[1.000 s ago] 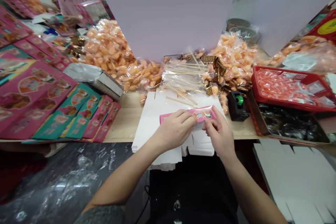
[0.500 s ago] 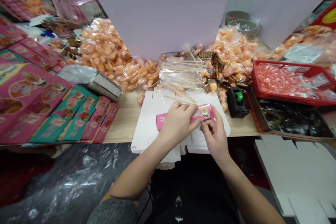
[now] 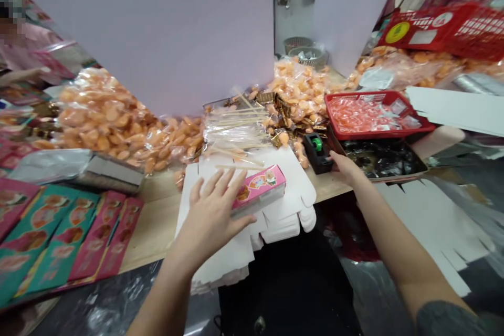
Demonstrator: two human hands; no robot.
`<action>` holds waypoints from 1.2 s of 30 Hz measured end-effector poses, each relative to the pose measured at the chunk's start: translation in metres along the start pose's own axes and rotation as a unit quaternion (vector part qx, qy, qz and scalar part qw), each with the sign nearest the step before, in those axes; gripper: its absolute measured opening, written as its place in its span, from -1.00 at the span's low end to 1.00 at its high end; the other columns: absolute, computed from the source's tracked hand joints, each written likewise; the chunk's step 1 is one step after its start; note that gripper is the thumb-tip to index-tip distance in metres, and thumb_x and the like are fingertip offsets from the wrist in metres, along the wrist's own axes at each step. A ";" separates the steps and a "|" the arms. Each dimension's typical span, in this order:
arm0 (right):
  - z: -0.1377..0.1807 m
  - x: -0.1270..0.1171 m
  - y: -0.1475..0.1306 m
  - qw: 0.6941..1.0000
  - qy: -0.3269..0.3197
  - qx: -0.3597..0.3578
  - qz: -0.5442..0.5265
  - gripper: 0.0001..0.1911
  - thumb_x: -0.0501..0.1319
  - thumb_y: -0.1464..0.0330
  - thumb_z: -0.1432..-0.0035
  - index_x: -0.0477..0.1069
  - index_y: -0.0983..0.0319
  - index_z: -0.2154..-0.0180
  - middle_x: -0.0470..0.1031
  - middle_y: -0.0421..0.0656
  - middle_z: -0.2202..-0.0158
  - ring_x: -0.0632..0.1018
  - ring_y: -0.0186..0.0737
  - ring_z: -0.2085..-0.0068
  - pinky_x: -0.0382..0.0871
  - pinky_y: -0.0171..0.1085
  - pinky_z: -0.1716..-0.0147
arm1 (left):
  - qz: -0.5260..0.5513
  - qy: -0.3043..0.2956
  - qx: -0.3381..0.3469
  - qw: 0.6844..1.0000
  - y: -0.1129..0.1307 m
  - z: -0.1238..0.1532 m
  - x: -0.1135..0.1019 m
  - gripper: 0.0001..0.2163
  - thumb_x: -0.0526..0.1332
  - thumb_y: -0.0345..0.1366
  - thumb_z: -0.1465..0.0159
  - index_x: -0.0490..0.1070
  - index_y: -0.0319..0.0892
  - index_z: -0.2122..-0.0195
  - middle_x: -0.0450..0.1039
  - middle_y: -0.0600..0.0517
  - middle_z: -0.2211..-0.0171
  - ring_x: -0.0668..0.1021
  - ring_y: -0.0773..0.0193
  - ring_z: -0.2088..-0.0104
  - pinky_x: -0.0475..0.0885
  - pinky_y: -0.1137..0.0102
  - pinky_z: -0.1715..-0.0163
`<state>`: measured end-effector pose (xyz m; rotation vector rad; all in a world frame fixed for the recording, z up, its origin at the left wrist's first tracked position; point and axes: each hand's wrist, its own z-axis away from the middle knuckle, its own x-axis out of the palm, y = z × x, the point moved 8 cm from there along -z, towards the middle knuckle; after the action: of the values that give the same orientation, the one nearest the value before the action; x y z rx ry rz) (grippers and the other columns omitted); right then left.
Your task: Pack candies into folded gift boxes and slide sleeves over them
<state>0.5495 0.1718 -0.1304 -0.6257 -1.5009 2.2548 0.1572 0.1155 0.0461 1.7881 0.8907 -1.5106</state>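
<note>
A pink printed cardboard box (image 3: 259, 190) is lying on top of a stack of flat white cardboard box blanks (image 3: 224, 257), and the two bare hands are parting from it. The person's left hand (image 3: 210, 223) is open, fingers spread, hovering just beside the box's lower end, gripping nothing, though any light contact is hard to tell. The right hand (image 3: 346, 169) is reaching away to the right of the stack, loosely open and empty, beside a black tape dispenser (image 3: 313, 160) with a green core, at the edge of a tray of dark wrapped pieces (image 3: 378, 160). Beyond the stack, a clear bag of orange sweets (image 3: 102, 126) and a plastic-wrapped bundle of thin wooden sticks (image 3: 232, 126) are resting on the pale wooden bench (image 3: 153, 231).
</note>
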 end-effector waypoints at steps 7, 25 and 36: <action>0.015 0.008 0.006 0.996 -0.041 -0.003 -0.085 -0.75 0.36 0.20 0.12 0.38 0.20 0.45 0.53 -0.13 0.36 0.54 -0.14 0.32 0.52 -0.10 0.32 | 0.008 -0.028 -0.050 0.998 -0.029 0.010 0.023 -0.51 0.13 -0.17 -0.39 0.14 -0.06 -0.32 0.46 -0.14 0.01 0.53 0.00 0.06 0.46 0.18 0.11; 0.224 0.119 -0.036 0.961 -0.189 -0.204 0.004 -0.58 0.30 0.15 -0.15 0.51 0.13 -0.03 0.51 -0.22 0.45 0.48 -0.31 0.46 0.45 -0.23 0.40 | 0.124 0.229 -0.019 0.965 -0.026 0.056 0.004 -0.85 0.20 -0.34 -0.37 0.52 -0.04 0.09 0.56 0.01 0.18 0.53 0.24 0.09 0.41 0.25 0.00; 0.269 0.201 -0.047 0.959 -0.233 -0.160 -0.025 -0.18 0.30 0.13 -0.14 0.11 0.29 -0.33 0.52 -0.24 0.48 0.53 -0.26 0.45 0.48 -0.24 0.45 | 0.191 0.251 0.081 0.946 -0.029 0.076 -0.003 -0.78 0.08 -0.30 -0.40 0.47 -0.15 0.04 0.46 -0.14 0.02 0.51 0.14 -0.03 0.49 0.21 0.00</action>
<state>0.2374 0.0877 -0.0284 -0.1294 -2.1048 2.2385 0.0904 0.0702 0.0367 2.3619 0.5988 -0.9163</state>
